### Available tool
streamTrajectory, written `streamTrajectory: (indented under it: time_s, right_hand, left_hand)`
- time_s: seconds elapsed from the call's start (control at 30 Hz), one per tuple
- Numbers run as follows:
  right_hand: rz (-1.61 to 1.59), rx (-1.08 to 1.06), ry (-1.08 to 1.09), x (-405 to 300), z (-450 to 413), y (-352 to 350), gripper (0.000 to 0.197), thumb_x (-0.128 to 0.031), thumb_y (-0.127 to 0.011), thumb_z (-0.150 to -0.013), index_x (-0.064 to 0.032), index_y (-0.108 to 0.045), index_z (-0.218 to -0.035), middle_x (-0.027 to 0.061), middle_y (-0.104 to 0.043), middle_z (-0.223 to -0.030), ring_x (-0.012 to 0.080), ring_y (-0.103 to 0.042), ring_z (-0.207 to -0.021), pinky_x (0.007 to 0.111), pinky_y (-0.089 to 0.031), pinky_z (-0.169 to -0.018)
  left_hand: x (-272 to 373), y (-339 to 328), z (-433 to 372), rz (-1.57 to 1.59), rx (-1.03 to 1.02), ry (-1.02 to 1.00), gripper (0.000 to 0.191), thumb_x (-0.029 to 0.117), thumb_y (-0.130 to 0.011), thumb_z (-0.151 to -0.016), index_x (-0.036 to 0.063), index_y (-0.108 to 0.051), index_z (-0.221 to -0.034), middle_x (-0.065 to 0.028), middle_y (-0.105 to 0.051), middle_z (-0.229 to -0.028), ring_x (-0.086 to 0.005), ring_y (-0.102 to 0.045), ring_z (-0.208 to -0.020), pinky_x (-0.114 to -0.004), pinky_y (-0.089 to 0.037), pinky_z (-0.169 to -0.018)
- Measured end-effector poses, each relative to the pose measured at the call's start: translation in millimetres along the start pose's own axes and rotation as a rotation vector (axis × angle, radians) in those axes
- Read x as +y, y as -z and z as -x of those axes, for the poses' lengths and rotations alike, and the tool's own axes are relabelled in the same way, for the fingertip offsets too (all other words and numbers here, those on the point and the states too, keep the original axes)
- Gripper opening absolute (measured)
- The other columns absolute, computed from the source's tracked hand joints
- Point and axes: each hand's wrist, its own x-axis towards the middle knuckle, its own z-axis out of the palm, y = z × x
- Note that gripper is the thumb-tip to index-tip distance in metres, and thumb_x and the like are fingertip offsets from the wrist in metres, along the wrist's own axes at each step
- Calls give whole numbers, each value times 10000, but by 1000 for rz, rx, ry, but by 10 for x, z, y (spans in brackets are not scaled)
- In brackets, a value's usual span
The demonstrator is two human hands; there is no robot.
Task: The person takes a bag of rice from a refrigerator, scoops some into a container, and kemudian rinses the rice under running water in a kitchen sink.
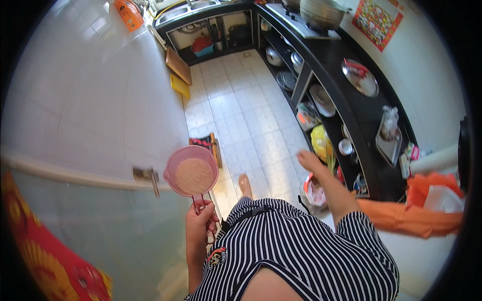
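Observation:
My left hand (203, 216) grips the handle of a translucent pink plastic scoop (170, 177) with a small pouring lip. Pale grains that look like uncooked rice (194, 176) lie in its bowl, which I hold out level at the front left. To the right, my right hand (309, 160) hangs in the air over the floor with nothing visible in it. It is somewhat blurred, so how far its fingers are closed is unclear. Just below it stands a bin or bucket (315, 192) lined with a plastic bag.
Tiled floor (241, 101) leads to a sink (174, 15). A black counter (335, 71) with open shelves runs along the right, bearing a large pot (320, 13), a lid (359, 78) and a metal tray (389, 145). A door handle (147, 177) and small stool (216, 150) are left.

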Motion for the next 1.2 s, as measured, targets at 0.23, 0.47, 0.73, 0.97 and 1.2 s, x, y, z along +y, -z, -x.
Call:
streamTrajectory:
  time_s: [0.23, 0.47, 0.73, 0.97, 1.2]
  right_hand:
    - [191, -422, -864, 1858, 1048, -872, 337, -220, -573, -883, -58, -666, -1164, 206, -677, -1112, 368, -662, -1007, 449, -536, -800]
    - [-72, -584, -1008, 1504, -554, -372, 318, -221, -546, -891, -50, -666, -1131, 226, -674, -1073, 391, -657, -977, 468, -530, -797]
    - [307, -213, -383, 2099, -4696, 730, 304, -222, -516, -900, -42, -665, -1094, 250, -669, -1027, 417, -652, -944, 490, -523, -793]
    - [-399, 217, -152, 293, -9113, 1694, 307, -264, -534, -910, -53, -650, -1100, 186, -688, -1030, 321, -662, -991, 386, -508, -871]
    - [-133, -60, 43, -1287, -10310, 1540, 269, -208, -579, -904, -38, -642, -1103, 161, -697, -1023, 294, -668, -977, 365, -521, -848]
  left_hand:
    - [1504, -737, -2030, 8, -53, -57, 194, 191, -632, -931, 55, -518, -1009, -66, -573, -652, -86, -452, -424, -236, -389, -389]
    - [2553, -1380, -3954, 77, -87, -13, 163, 182, -616, -935, 66, -501, -950, -47, -570, -653, -76, -441, -415, -229, -380, -394]
    - [3798, -2131, -5638, 145, 14, 1, 172, 202, -622, -921, 85, -499, -897, -25, -556, -657, -67, -445, -434, -226, -386, -383]
    - [4399, -2159, -6963, 135, 150, -25, 176, 161, -636, -911, 85, -482, -871, -55, -563, -624, -92, -442, -404, -236, -390, -377]
    - [5478, -1880, -8639, 227, 178, -3, 171, 165, -637, -912, 95, -485, -877, -44, -560, -626, -94, -455, -411, -245, -404, -374]
